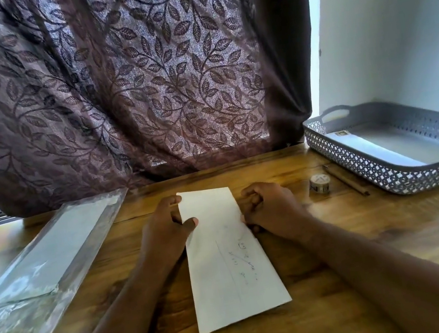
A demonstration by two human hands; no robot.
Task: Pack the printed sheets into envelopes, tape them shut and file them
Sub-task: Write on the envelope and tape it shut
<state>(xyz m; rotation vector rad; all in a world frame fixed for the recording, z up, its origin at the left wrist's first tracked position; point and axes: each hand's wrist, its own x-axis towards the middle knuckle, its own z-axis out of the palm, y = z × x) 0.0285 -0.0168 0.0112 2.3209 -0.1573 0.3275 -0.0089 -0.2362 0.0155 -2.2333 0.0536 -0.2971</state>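
The long white paper envelope (pixel 221 258) lies lengthwise on the brown wooden table (pixel 347 290). The left hand (pixel 164 226) pinches its left edge; the right hand (pixel 270 207) grips the right edge. Press it flat and square before taping.

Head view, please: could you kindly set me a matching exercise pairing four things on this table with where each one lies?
Things: 1 white envelope; 2 tape roll; 3 grey tray; 4 plastic packet.
Places: A left side of the table; B gripped by the left hand and right hand; C far right, by the wall; D beside the pencil.
Pairs: 1-B; 2-D; 3-C; 4-A.
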